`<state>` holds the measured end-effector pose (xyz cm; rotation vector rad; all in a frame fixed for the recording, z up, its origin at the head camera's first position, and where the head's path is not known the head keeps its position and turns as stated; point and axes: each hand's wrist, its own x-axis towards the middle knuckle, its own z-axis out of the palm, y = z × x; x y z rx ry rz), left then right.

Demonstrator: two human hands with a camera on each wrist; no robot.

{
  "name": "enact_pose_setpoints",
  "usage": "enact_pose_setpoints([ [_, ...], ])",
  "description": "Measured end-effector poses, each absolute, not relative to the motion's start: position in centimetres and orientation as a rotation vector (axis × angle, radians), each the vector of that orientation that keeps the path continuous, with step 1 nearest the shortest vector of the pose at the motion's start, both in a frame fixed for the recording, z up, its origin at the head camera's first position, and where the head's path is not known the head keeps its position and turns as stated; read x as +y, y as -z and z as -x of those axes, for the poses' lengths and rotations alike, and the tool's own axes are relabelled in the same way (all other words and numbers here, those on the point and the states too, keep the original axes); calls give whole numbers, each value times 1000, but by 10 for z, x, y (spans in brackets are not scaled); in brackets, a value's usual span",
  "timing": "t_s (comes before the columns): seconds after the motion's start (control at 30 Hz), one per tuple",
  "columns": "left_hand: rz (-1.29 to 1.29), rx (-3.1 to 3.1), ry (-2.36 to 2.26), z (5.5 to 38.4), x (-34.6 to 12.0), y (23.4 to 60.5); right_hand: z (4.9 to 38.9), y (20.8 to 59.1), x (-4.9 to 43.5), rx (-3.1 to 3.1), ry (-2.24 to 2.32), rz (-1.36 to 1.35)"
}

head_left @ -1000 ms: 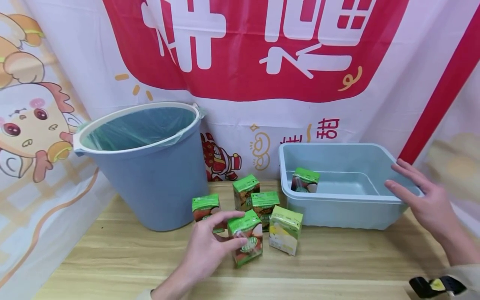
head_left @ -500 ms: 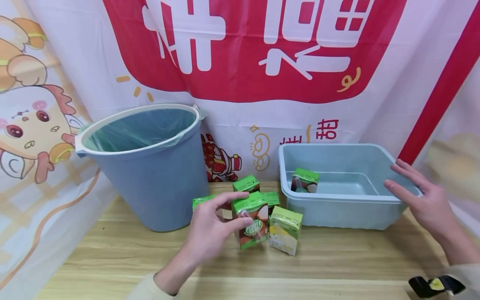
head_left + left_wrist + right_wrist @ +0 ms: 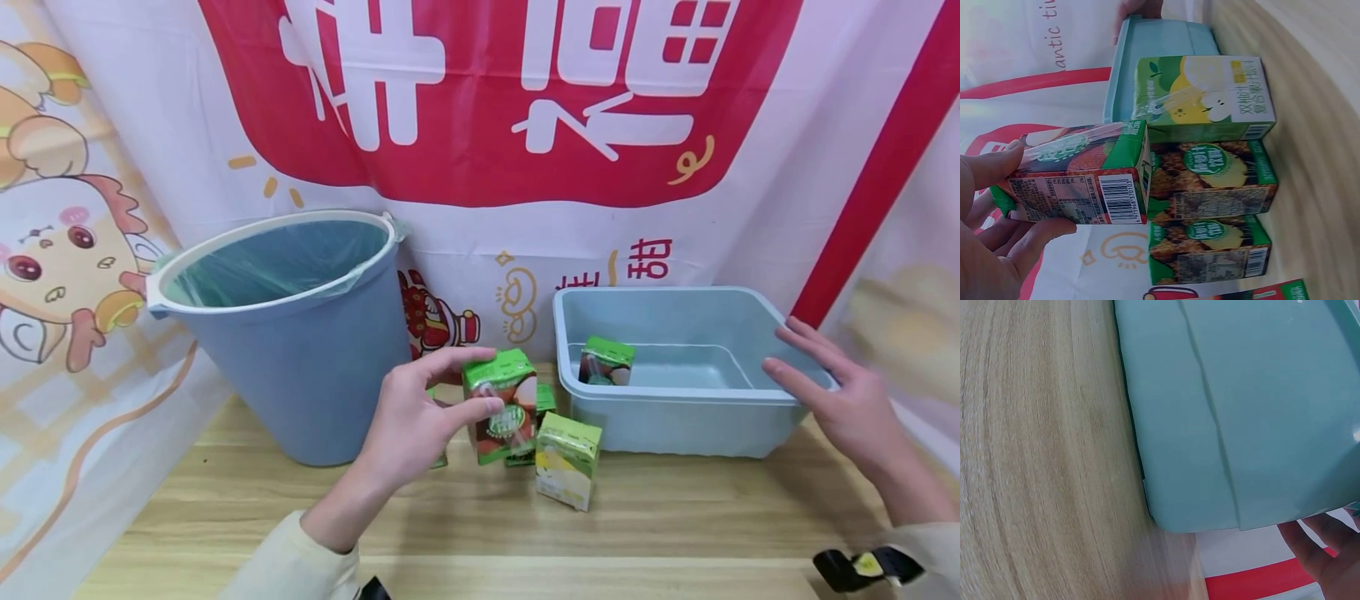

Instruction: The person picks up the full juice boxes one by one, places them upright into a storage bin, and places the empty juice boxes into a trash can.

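Observation:
My left hand [image 3: 412, 417] pinches a green-topped red-brown juice box [image 3: 504, 408] between thumb and fingers, lifted above the table. A straw in clear wrap shows on its front. Just right of it, a yellow-green juice box [image 3: 567, 462] stands upright on the table. Two brown juice boxes stand beyond, one lower brown box [image 3: 1210, 250] plain in the left wrist view but mostly hidden from the head view. At the right, my right hand [image 3: 847, 400] rests with extended fingers at the rim of a light blue tub [image 3: 682, 421]. Inside lies one green-topped juice box [image 3: 606, 361].
A tall blue bin [image 3: 322, 375] with a clear liner stands at the left, its rim higher than the tub. A printed cloth [image 3: 465, 175] hangs right behind both containers. Another green-and-red box [image 3: 1279, 292] shows at the bottom of the left wrist view.
My left hand has lifted the red-brown juice box off the table, up and slightly to the right. My right hand has stayed at the tub's rim.

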<state>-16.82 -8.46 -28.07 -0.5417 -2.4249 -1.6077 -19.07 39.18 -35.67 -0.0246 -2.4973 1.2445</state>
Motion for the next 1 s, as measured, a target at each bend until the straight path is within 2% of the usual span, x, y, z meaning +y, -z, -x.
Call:
enact_pose_setpoints([
  [1.0, 653, -2277, 1616, 203, -49, 243, 191, 356, 391, -2483, -1262, 14],
])
